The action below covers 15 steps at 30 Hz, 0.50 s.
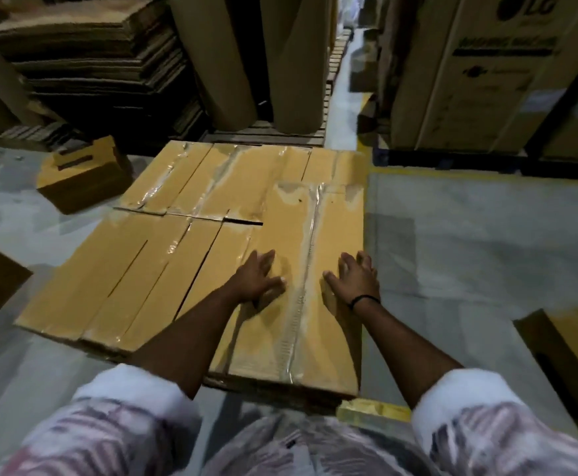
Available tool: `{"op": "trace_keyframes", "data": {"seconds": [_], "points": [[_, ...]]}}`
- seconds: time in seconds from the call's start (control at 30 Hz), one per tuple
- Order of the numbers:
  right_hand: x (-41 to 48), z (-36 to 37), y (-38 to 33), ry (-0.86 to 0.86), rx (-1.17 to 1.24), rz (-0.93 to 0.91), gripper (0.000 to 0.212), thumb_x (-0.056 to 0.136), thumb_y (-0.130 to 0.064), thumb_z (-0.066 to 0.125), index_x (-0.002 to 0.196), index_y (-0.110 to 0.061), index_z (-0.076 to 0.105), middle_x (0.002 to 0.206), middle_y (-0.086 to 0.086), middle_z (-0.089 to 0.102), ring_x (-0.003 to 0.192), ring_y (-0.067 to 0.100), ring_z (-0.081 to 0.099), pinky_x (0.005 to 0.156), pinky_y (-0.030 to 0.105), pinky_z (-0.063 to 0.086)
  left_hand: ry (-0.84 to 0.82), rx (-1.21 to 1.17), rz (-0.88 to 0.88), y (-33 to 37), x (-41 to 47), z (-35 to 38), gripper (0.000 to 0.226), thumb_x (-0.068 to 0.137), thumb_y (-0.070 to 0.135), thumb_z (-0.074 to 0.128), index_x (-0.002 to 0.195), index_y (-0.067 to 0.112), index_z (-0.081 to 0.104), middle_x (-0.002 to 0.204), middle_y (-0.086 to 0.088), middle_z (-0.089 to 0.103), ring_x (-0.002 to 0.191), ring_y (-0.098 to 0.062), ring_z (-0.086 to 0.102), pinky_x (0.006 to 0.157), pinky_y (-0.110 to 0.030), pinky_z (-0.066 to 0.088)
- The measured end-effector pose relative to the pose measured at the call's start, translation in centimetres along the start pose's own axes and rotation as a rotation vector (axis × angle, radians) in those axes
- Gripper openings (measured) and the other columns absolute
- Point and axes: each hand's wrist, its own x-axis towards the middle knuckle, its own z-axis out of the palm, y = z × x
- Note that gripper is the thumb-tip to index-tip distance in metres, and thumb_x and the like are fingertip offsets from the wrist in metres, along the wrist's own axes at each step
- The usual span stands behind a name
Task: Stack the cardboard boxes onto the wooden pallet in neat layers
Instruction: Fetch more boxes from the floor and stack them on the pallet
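Left hand (258, 276), right hand (354, 280) - 2 flat palms on box (280, 228), fingers spread, gripping nothing. Box at right edge of top layer on pallet (373, 411). Risk - uneven push skews it, opens gap, overhangs edge.

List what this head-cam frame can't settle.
Head view throughout:
Wooden pallet: covered by the box layer.
Layer count: lower boxes hidden under the top ones.
Box at right: cut off by the frame edge.
Small print on the tall carton: blurred.
Palm contact of left hand and right hand: hidden by the hands' backs.
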Motion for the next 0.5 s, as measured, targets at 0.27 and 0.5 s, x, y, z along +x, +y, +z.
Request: {"op": "trace_keyframes", "data": {"seconds": [0.27, 0.5], "points": [[-6.6, 8.1, 4.1, -0.152, -0.166, 0.022, 0.092, 0.089, -0.062, 0.062, 0.160, -0.035, 0.010, 0.165, 0.000, -0.025, 0.146, 0.037, 0.027, 0.114, 0.047, 0.038, -0.272, 0.349, 0.115, -10.4, -2.7, 3.0, 0.119, 0.078, 0.057, 0.079, 0.159, 0.045, -0.007, 0.165, -0.007, -0.027, 0.149, -0.036, 0.027, 0.105, -0.034, 0.047], [-11.9, 9.6, 5.8, -0.180, -0.118, 0.129, 0.100, 0.088, -0.065, 0.062, 0.160, -0.041, -0.003, 0.167, 0.014, 0.003, 0.146, 0.036, 0.035, 0.106, 0.044, 0.044, -0.143, 0.281, 0.196, -11.9, -5.0, 3.8, 0.112, 0.075, 0.055, 0.082, 0.161, 0.036, 0.013, 0.163, -0.010, 0.019, 0.143, -0.030, 0.038, 0.106, -0.035, 0.043]]}}
